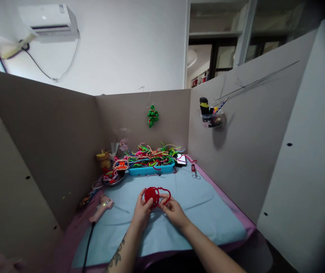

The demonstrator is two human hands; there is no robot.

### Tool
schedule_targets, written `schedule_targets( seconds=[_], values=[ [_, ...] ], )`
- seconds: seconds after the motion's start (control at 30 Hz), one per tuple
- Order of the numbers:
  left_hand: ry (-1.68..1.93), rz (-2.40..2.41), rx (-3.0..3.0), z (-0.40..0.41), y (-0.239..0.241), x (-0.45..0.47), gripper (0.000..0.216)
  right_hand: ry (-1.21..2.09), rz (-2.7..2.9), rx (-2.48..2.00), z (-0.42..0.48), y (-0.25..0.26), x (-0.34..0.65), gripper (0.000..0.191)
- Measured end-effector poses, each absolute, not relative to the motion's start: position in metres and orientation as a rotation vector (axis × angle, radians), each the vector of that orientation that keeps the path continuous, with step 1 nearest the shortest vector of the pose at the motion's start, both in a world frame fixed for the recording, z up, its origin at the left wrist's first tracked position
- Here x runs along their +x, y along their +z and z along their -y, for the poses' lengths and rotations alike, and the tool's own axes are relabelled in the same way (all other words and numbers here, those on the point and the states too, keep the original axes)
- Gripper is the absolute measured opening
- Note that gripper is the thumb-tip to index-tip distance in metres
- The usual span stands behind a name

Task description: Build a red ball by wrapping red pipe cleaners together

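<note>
My left hand [142, 206] is closed around a round red piece [151, 193] that looks wound from fuzzy chenille stem, with the thumb pressed on its front. From its right side a loose red strand [166, 189] arcs out in a loop. The fingers of my right hand [174, 212] pinch that strand near its lower end, just beside the round piece. Both hands are held over the middle of the light blue cloth [196, 223]. The fingertips behind the red piece are hidden.
A blue tray [151, 171] heaped with colourful stems stands at the back. Left of it are a metal dish [114, 182] and a tiger-like face [121, 165]. A pink glue gun [102, 210] with cord lies left; scissors [196, 175] lie back right. Grey partitions enclose the table.
</note>
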State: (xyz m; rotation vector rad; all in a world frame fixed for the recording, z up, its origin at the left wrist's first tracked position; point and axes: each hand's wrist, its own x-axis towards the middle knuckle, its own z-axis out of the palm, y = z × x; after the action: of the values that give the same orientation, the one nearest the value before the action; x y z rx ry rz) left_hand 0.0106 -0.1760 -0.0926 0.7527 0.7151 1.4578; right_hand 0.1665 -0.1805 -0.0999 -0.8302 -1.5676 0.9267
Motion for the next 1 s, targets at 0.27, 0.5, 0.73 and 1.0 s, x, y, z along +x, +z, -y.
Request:
schedule_targets(
  seconds=[0.27, 0.5, 0.73, 1.0],
  values=[
    [1.411, -0.754, 0.801, 0.179, -0.090, 0.012, 0.087, 0.889, 1.571, -0.725, 0.176, -0.109, 0.166, 0.008],
    [1.378, -0.780, 0.774, 0.185, -0.082, 0.014, 0.092, 0.817, 1.468, -0.837, 0.168, -0.116, 0.166, 0.021],
    [1.342, -0.791, 0.832, 0.189, -0.078, 0.016, 0.095, 0.781, 1.452, -0.882, 0.177, -0.099, 0.164, 0.015],
    [1.302, -0.784, 0.866, 0.182, -0.090, 0.014, 0.090, 0.726, 1.533, -0.903, 0.179, -0.097, 0.165, 0.010]
  ],
)
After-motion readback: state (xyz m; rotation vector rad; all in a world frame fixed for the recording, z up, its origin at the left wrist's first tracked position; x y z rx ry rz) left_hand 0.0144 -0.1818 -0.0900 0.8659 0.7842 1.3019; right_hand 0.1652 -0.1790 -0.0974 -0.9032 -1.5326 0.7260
